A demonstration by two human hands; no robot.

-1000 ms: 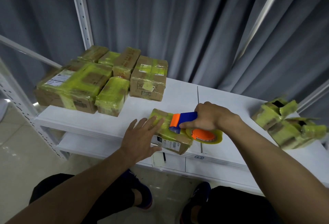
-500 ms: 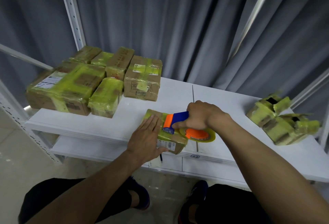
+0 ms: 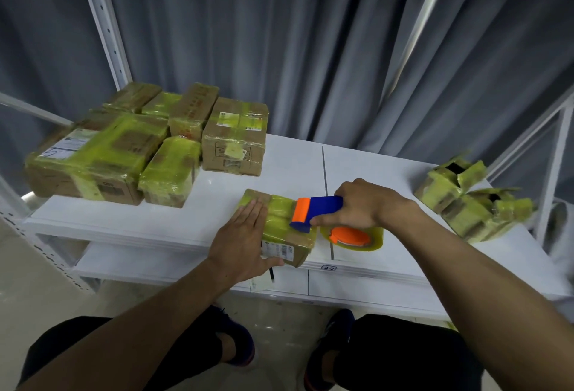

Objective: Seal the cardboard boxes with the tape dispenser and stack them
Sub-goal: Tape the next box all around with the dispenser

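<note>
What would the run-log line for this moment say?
phase: taping | left hand: flat on small yellow-taped cardboard box | right hand: grips blue-and-orange tape dispenser, head on box top

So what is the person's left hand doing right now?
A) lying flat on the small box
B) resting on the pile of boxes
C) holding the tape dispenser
A: the left hand lies flat, fingers straight, on the small box, while the right hand grips the tape dispenser.
</note>
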